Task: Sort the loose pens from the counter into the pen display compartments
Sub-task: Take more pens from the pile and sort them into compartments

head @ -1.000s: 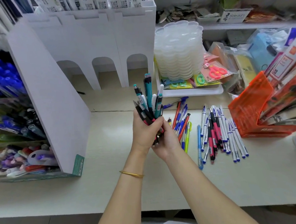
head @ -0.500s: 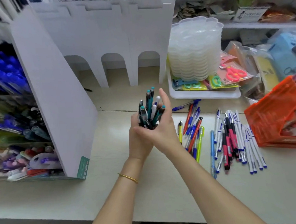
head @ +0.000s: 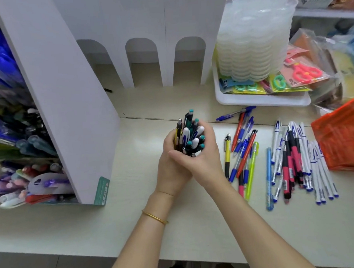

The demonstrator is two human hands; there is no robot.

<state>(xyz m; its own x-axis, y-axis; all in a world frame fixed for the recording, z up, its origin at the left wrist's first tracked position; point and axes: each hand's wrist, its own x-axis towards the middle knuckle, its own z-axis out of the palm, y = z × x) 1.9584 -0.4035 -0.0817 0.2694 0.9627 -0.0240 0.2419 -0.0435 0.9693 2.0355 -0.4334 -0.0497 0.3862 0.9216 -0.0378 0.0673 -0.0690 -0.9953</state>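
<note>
A bundle of pens (head: 189, 137) is gripped upright by the left hand (head: 170, 169) and right hand (head: 203, 160) together, apparently over the counter (head: 135, 219) middle.

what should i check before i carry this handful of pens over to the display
1. Grip: ok, left hand and right hand both wrap the pen bundle, held upright.
2. Ends level: not ok, one teal-topped pen sticks up above the rest.
3. Straight way left to the pen display: not ok, its white side panel stands between.
4. Free compartment: cannot tell, visible ones look full.
5. Loose pens on the counter: ok, lying apart, right of the hands.
</note>
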